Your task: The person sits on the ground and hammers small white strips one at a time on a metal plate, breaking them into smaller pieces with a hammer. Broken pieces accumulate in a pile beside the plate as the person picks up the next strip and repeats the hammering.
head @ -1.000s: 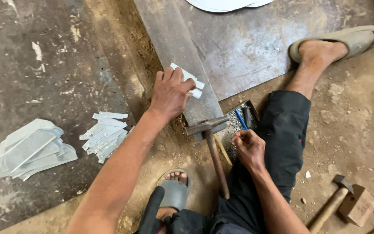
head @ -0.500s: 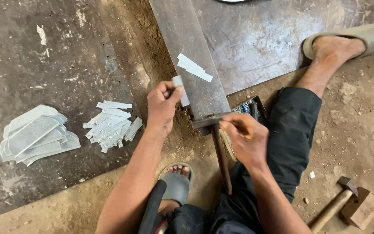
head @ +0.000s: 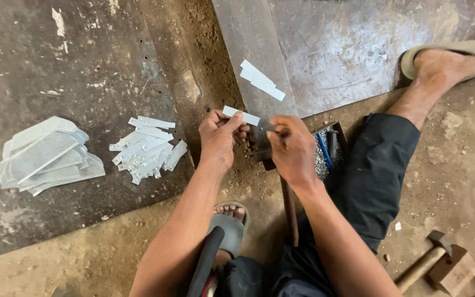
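Over steel bar (head: 248,41) — left hand (head: 219,137) pinches white strip (head: 241,115); right hand (head: 292,149) curled, grip unclear.

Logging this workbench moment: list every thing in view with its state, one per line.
left hand: pinching a small metal strip
right hand: closed by the strip's end, over a hammer lying below
two strips: loose on the steel bar
strip pile: heaped on the floor
curved sheets: stacked flat
second hammer: lying unused

Two hands (head: 221,137), two hammers (head: 290,209), one held strip (head: 241,115), two strips on the bar (head: 262,81), two sandals (head: 227,231).
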A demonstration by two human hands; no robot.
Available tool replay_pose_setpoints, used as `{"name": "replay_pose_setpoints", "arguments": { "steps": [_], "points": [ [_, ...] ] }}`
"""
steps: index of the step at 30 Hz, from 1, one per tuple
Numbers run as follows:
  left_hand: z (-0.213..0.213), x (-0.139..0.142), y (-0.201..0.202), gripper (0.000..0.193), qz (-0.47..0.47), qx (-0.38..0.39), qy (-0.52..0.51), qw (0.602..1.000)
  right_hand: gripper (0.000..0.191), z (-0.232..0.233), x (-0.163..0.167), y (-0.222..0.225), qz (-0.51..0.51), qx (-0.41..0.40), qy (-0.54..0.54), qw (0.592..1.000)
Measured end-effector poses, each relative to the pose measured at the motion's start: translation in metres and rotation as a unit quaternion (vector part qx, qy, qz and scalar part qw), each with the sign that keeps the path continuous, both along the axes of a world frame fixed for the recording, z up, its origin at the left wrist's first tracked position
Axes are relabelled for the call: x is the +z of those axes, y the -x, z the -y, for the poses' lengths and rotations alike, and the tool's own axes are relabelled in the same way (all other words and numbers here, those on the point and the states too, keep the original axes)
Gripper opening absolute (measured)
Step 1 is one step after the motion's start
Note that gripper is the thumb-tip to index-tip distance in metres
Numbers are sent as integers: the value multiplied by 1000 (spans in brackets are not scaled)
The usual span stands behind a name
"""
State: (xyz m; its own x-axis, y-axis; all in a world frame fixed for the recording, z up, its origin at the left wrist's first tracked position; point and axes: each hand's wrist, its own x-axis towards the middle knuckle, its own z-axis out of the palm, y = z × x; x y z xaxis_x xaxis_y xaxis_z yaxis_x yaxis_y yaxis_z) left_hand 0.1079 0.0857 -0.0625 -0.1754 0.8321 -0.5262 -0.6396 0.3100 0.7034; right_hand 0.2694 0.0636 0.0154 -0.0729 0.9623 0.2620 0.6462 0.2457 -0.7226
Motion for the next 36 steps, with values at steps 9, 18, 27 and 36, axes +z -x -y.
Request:
{"name": "replay_pose_setpoints", "arguments": {
  "steps": [9,18,27,36],
  "points": [
    [7,0,-8,20,-36,-10,-10,999,34,104,-21,-42,-40,-125,195,972],
    [8,6,-11,18,-63,-8,-17,998,30,127,7,-80,-177,-65,404,895],
    [7,6,-15,19,-154,-6,-32,988,43,92,38,-60,-59,-23,241,969],
    [8,11,-19,20,-202,-10,-57,978,36,83,43,-53,31,30,174,984]
  ]
}}
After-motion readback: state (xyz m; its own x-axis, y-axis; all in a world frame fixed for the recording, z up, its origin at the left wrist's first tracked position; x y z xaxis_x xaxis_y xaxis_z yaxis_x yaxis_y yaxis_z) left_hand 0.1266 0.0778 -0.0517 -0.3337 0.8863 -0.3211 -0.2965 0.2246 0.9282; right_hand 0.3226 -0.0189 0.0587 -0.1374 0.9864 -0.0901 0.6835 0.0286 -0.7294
